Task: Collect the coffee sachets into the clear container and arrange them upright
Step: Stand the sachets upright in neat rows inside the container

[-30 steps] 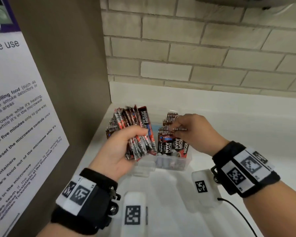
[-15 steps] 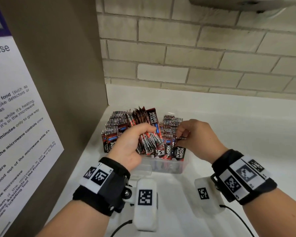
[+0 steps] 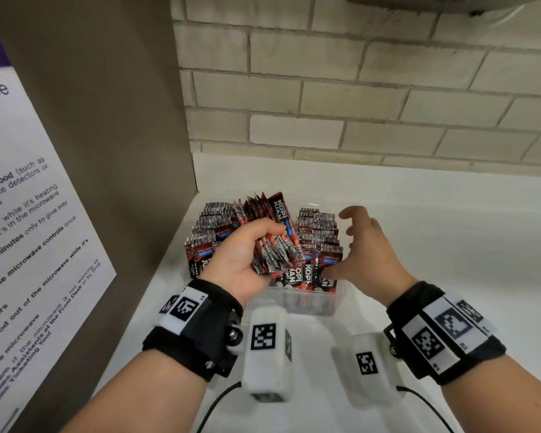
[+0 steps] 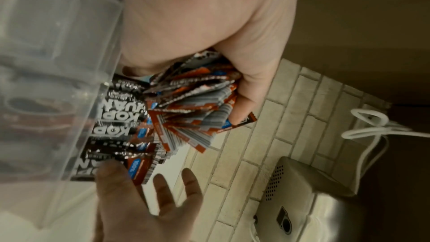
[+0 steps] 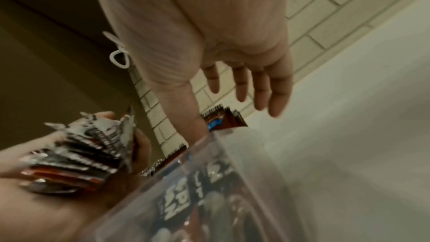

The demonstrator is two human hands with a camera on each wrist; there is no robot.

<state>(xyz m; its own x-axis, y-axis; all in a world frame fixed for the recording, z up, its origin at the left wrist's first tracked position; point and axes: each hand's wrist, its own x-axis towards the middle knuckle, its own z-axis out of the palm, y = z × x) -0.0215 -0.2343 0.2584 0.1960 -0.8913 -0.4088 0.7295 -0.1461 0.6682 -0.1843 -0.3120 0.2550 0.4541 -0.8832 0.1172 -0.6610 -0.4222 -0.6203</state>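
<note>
While the left hand (image 3: 241,260) clenches a fanned bundle of sachets (image 3: 272,232) above the clear container (image 3: 297,303) on the white counter (image 3: 450,260), the right hand (image 3: 367,254) hovers just right of it, fingers spread, grasping nothing. Head view — upright sachet rows (image 3: 319,232) fill the container. Left wrist view alone — a metal dispenser (image 4: 309,200) on the brick wall (image 4: 279,117).

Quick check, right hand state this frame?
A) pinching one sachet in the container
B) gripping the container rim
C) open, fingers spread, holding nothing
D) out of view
C: the right hand hangs over the right side of the clear container with fingers spread and nothing in it, as the right wrist view also shows, while the left hand grips the bundle of sachets.
</note>
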